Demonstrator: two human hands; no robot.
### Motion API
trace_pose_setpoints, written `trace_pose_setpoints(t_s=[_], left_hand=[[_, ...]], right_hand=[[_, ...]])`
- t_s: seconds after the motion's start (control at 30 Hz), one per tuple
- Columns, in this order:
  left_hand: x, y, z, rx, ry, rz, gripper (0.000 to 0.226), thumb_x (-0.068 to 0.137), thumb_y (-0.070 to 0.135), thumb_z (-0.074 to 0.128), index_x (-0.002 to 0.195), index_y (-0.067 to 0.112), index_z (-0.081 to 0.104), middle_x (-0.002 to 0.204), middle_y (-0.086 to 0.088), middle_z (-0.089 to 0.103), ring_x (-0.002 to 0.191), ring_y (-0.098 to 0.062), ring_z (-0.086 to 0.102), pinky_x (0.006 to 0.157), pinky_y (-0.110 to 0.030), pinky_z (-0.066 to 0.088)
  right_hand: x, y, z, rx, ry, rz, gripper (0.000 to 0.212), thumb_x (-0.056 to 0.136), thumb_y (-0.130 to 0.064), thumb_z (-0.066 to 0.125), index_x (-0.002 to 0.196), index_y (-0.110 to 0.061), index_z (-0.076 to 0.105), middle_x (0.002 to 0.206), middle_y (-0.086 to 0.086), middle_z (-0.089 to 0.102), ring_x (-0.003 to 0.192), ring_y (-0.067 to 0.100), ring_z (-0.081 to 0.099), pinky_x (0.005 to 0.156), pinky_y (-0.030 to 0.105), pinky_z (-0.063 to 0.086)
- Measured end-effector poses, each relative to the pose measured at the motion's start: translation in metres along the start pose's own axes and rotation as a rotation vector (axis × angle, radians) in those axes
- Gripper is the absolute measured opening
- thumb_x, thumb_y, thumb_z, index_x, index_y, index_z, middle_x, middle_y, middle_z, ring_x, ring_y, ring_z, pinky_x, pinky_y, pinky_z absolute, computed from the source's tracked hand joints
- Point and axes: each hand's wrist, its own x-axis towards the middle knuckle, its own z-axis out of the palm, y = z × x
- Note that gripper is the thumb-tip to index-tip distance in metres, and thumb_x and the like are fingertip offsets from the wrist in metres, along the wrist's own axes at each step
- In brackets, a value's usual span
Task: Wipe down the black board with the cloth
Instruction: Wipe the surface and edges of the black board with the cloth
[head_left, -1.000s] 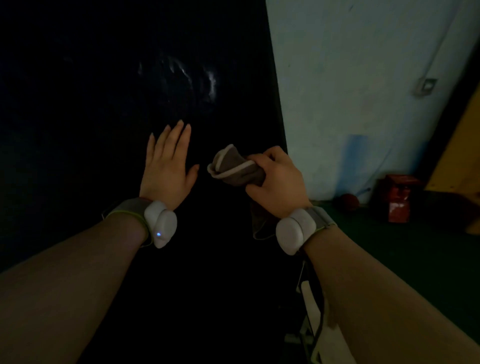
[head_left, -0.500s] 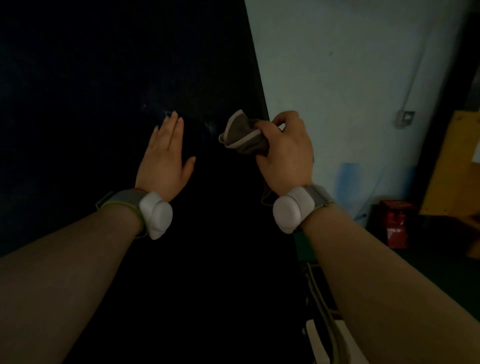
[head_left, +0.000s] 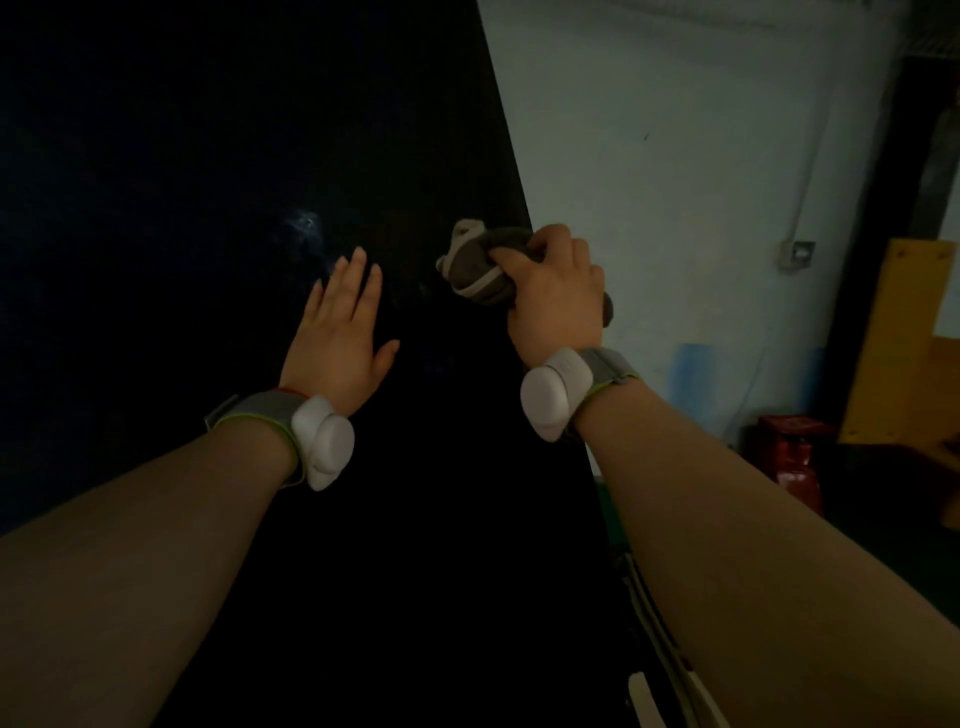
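I can read no text, label, brand or number anywhere. The black board carries only a faint pale smudge, nothing shaped like letters. The white pods strapped at my wrists are plain on the sides I can see. Well to the right of the black board, the small grey box on the wall and the red container on the floor are too dim and small to show any marking.
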Motion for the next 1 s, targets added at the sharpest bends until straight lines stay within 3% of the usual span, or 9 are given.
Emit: trace_pose_setpoints(t_s=[0.37, 0.57, 0.67, 0.77, 1.0], left_hand=[[0.001, -0.001, 0.005, 0.055, -0.031, -0.027, 0.079, 0.09, 0.031, 0.055, 0.15, 0.008, 0.01, 0.159, -0.009, -0.003, 0.146, -0.026, -0.001, 0.115, -0.047, 0.001], [0.0, -0.007, 0.0, 0.099, -0.078, 0.005, 0.08, 0.089, 0.031, 0.055, 0.151, 0.011, 0.007, 0.159, -0.007, -0.004, 0.146, -0.024, -0.001, 0.115, -0.049, 0.0], [0.002, -0.014, -0.005, 0.117, -0.117, 0.032, 0.081, 0.09, 0.033, 0.053, 0.151, 0.014, 0.003, 0.159, -0.004, -0.006, 0.146, -0.021, -0.002, 0.115, -0.047, -0.001], [0.005, -0.019, -0.012, 0.09, -0.129, 0.062, 0.078, 0.091, 0.033, 0.051, 0.151, 0.016, 0.005, 0.159, -0.002, -0.003, 0.146, -0.018, 0.001, 0.115, -0.045, -0.001], [0.008, -0.026, -0.033, 0.048, -0.143, 0.131, 0.069, 0.094, 0.031, 0.048, 0.151, 0.016, 0.012, 0.159, -0.002, 0.006, 0.145, -0.015, 0.012, 0.116, -0.04, 0.001]], right_hand=[[-0.065, 0.004, 0.037, 0.047, -0.326, -0.101, 0.04, 0.087, -0.021, 0.055, 0.126, -0.029, 0.058, 0.119, 0.009, 0.039, 0.108, 0.031, 0.041, 0.089, 0.04, 0.043], [-0.058, 0.006, 0.021, 0.056, -0.569, -0.162, 0.039, 0.085, -0.019, 0.058, 0.123, -0.027, 0.06, 0.118, 0.01, 0.042, 0.108, 0.033, 0.045, 0.085, 0.039, 0.047], [-0.041, -0.001, 0.0, 0.174, -0.315, -0.055, 0.038, 0.081, -0.014, 0.06, 0.118, -0.022, 0.064, 0.117, 0.011, 0.047, 0.107, 0.03, 0.049, 0.079, 0.031, 0.042], [-0.016, -0.011, -0.019, 0.19, -0.017, 0.01, 0.037, 0.082, -0.012, 0.06, 0.117, -0.019, 0.065, 0.117, 0.012, 0.047, 0.106, 0.03, 0.047, 0.078, 0.035, 0.041], [0.031, -0.033, -0.036, 0.143, 0.2, 0.069, 0.037, 0.087, -0.011, 0.053, 0.123, -0.019, 0.06, 0.122, 0.013, 0.045, 0.108, 0.03, 0.045, 0.086, 0.04, 0.044]])
